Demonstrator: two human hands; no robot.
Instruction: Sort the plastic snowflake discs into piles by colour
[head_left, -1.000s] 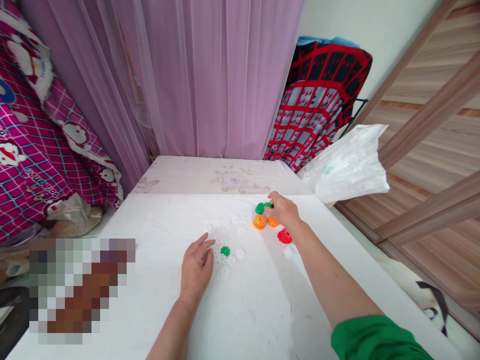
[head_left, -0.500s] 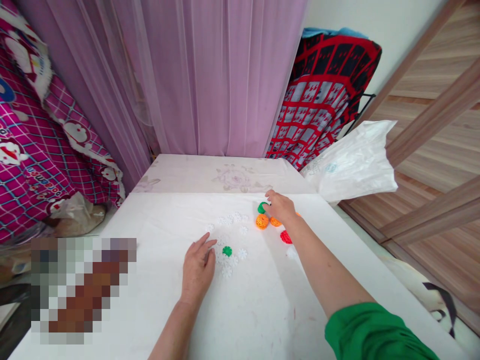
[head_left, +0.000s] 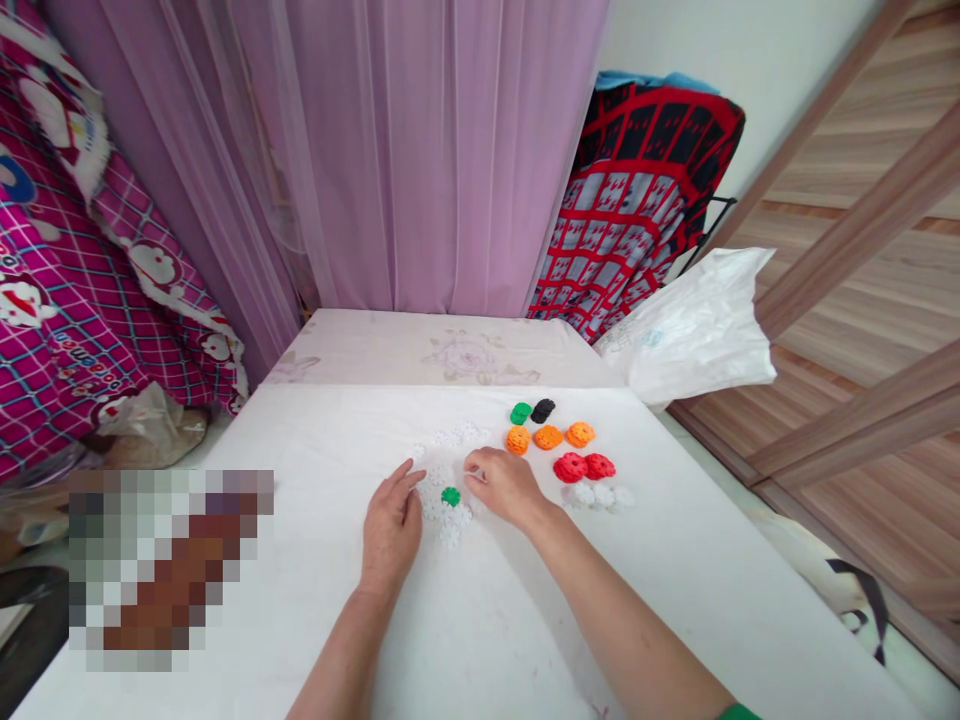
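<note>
White snowflake-shaped plastic discs (head_left: 448, 517) lie in a patterned group on the table, with one green snowflake disc (head_left: 450, 496) among them. My left hand (head_left: 391, 520) rests at the left edge of this group, fingers apart and holding nothing. Over its right side is my right hand (head_left: 501, 485), thumb and fingers pinched together. Whatever it may hold is too small to make out. Beyond my right hand are small stacks of discs: green (head_left: 520, 413), black (head_left: 543, 411), orange (head_left: 548, 437), red (head_left: 573, 467) and white (head_left: 602, 495).
A white cloth covers the table (head_left: 300, 560), and a flowered strip (head_left: 375, 345) runs along its far edge. A white plastic bag (head_left: 697, 325) hangs by the right far corner. Purple curtains (head_left: 420, 150) hang behind. A blurred patch (head_left: 172, 570) hides part of the left side.
My right hand has come back from the green stack, leftward and nearer, to the white discs. The black stack and the other stacks show fully. My left hand has hardly moved.
</note>
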